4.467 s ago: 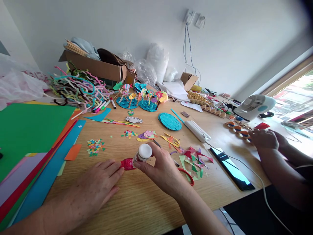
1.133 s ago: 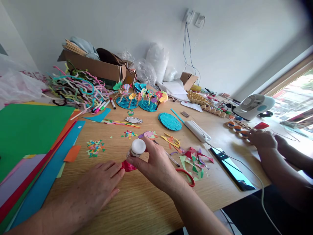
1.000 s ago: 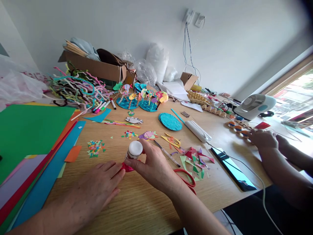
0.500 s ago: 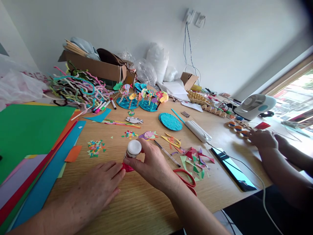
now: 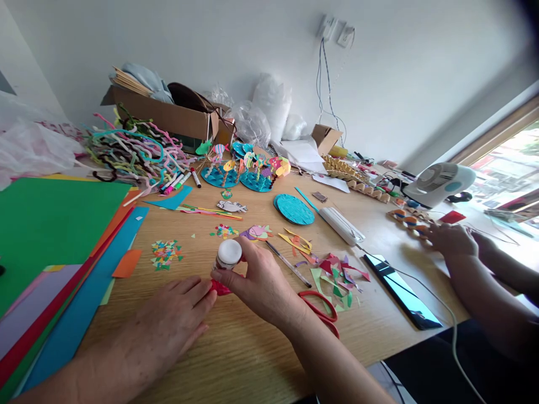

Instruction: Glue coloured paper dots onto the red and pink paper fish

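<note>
My right hand [image 5: 263, 283] is closed round a small white glue bottle [image 5: 228, 255], tipped nozzle-down onto a small red paper piece [image 5: 219, 287] on the wooden table [image 5: 252, 348]. My left hand [image 5: 166, 325] lies flat on the table with fingers stretched out, its fingertips pressing the edge of that red piece. Red-handled scissors [image 5: 322, 311] lie just right of my right wrist, and a thin pen [image 5: 288, 264] lies beyond them.
Coloured paper sheets [image 5: 50, 247] cover the left side. Paper scraps [image 5: 337, 272], confetti [image 5: 164, 252], teal discs [image 5: 293, 209], pipe cleaners [image 5: 130, 148] and a cardboard box [image 5: 164, 115] crowd the table. A phone [image 5: 400, 292] lies at right, near another person's hands [image 5: 452, 238] and a fan [image 5: 438, 182].
My right hand has lowered the glue bottle and shifted it left, from raised over the red piece down to touching it. My left hand has stayed put.
</note>
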### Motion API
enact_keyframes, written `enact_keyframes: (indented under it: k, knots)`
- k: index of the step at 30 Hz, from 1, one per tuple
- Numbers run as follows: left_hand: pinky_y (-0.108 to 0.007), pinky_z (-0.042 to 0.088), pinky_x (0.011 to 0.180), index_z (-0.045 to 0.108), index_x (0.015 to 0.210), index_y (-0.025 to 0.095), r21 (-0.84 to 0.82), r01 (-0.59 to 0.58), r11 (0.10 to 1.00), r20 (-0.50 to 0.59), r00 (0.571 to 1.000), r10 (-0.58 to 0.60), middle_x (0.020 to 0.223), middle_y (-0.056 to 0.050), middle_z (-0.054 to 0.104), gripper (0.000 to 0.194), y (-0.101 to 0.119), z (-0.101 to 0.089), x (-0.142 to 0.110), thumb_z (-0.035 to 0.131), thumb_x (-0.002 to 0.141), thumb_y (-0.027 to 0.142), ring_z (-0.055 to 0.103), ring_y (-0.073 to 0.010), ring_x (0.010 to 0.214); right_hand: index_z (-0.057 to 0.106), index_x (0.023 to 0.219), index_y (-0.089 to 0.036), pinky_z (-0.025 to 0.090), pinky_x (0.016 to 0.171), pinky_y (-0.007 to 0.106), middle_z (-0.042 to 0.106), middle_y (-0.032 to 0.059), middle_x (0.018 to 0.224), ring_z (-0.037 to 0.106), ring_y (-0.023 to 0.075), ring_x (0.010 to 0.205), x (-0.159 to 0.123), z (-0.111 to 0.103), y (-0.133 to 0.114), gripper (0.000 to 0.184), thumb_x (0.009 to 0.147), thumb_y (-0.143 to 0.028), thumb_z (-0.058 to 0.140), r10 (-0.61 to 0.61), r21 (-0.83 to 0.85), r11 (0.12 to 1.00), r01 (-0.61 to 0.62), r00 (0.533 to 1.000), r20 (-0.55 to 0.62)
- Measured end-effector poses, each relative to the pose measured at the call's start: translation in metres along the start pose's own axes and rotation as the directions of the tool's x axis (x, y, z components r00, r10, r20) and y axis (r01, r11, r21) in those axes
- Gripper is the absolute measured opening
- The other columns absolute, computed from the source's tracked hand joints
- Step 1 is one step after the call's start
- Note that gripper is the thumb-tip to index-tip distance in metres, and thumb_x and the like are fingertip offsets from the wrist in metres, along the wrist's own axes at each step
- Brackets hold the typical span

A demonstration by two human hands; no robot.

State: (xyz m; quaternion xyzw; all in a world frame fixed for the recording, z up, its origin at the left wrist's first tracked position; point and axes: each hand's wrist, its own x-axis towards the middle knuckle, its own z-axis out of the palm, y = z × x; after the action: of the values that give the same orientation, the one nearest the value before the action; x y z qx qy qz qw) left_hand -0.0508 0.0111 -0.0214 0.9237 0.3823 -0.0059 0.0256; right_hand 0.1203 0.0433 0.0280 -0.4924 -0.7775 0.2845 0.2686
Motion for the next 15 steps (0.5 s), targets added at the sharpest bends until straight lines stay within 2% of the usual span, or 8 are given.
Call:
enact_keyframes:
  k: [6,15]
  knots:
    - [-0.047,0.049,0.088,0.058,0.116,0.009,-0.026,0.001,1.000,0.036,0.999,0.000,0.117,-0.015,0.061,0.039,0.001,-0.003,0.001,0.051,0.077,0.010,0.058,-0.0296,0.103,0.053,0.079,-0.019,0.036,0.064,0.027,0.060,0.0010,0.081,0.052,0.0170,0.077,-0.008,-0.003,0.001,0.018,0.075,-0.032,0.066,0.008,-0.031,1.000,-0.008,1.000,0.025]
    - [-0.047,0.049,0.087,0.060,0.112,0.011,-0.016,0.012,1.000,-0.046,0.999,-0.012,0.114,-0.015,0.063,0.039,0.000,0.007,-0.002,0.051,0.074,0.008,0.058,-0.0303,0.102,0.053,0.080,-0.019,0.037,0.065,0.027,0.059,0.0013,0.081,0.052,0.0159,0.074,0.002,-0.002,0.001,0.019,0.075,-0.032,0.066,0.018,-0.007,1.000,-0.018,1.000,-0.003]
